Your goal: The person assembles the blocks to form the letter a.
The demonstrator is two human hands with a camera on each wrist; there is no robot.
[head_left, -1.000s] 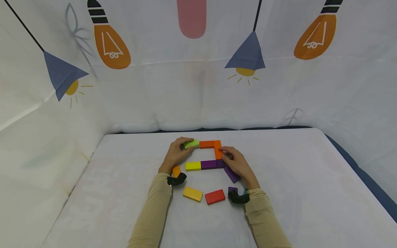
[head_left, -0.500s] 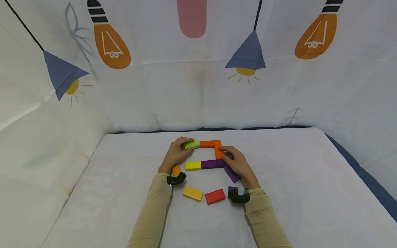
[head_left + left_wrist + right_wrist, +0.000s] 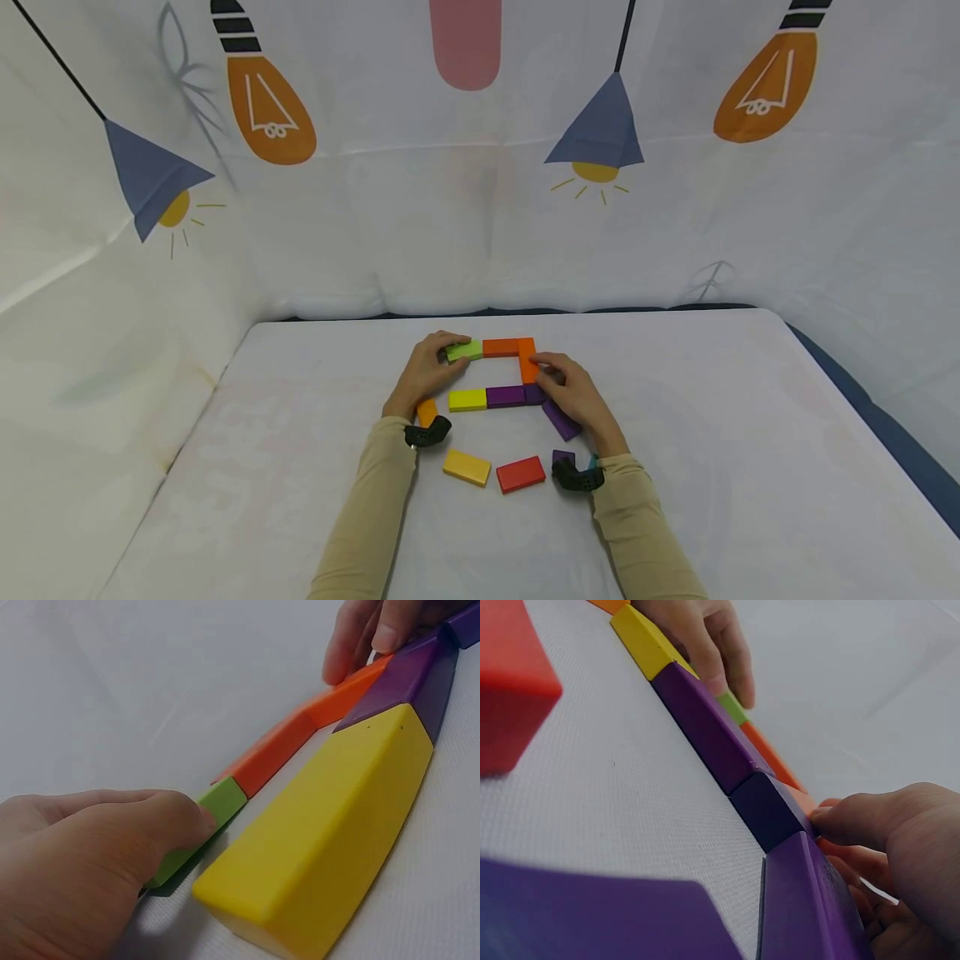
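On the white table (image 3: 262, 467), my left hand (image 3: 423, 372) pinches a lime-green block (image 3: 465, 350), thumb on its near side and fingers on its far side. The green block meets an orange-red block (image 3: 500, 347). An orange block (image 3: 527, 360) joins that one at a right angle. My right hand (image 3: 575, 392) touches the orange block's right side with thumb and forefinger, its other fingers loosely bent. Below runs a row: a yellow block (image 3: 322, 832), a purple block (image 3: 709, 727) and a dark purple block (image 3: 772, 810). Another purple block (image 3: 802, 900) slants beside my right hand.
Nearer the body lie a golden-yellow block (image 3: 467, 467), a red block (image 3: 521, 474) and a small purple block (image 3: 563, 457). An amber block (image 3: 427, 413) sits by my left wrist. A teal piece (image 3: 593, 461) is mostly hidden behind the right wrist camera (image 3: 576, 478).
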